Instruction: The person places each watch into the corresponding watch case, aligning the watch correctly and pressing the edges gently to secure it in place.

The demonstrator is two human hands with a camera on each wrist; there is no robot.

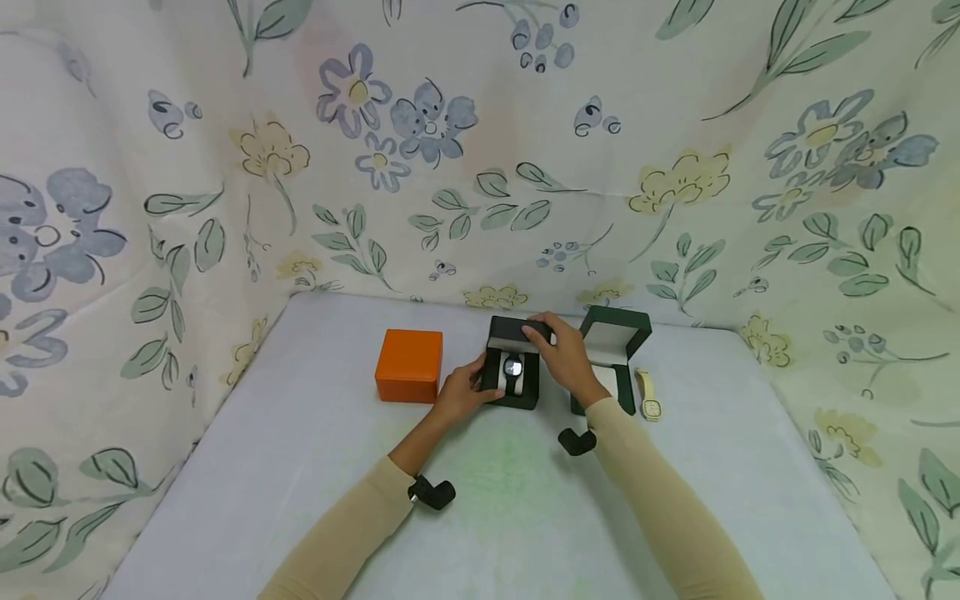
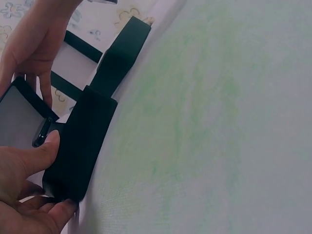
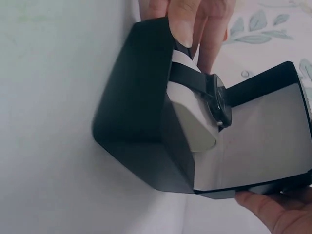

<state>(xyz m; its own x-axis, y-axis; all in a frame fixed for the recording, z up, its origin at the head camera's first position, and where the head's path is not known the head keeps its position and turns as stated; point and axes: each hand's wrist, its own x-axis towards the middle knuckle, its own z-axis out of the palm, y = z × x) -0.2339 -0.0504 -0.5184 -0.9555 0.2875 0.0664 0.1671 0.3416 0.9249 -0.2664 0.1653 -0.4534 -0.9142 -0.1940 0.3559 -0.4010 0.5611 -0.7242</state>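
A black watch box (image 1: 517,402) stands on the table with its lid (image 1: 508,330) raised. Inside, a dark-strapped wristwatch (image 1: 513,367) is wrapped around a white cushion (image 3: 190,114). My left hand (image 1: 459,393) grips the box's left side, its thumb reaching over the front rim near the watch. With my right hand (image 1: 564,354) I hold the lid at its right edge, thumb in front and fingers behind; the right wrist view shows that hand (image 3: 280,209) at the lid's edge too. Part of the watch is hidden by my thumb in the left wrist view.
An orange box (image 1: 408,367) sits left of my left hand. Right of the black box, a green box (image 1: 618,319) stands with its lid up, partly behind my right arm. A gold-coloured watch (image 1: 648,400) lies beside it. A floral curtain (image 1: 480,167) hangs behind the table.
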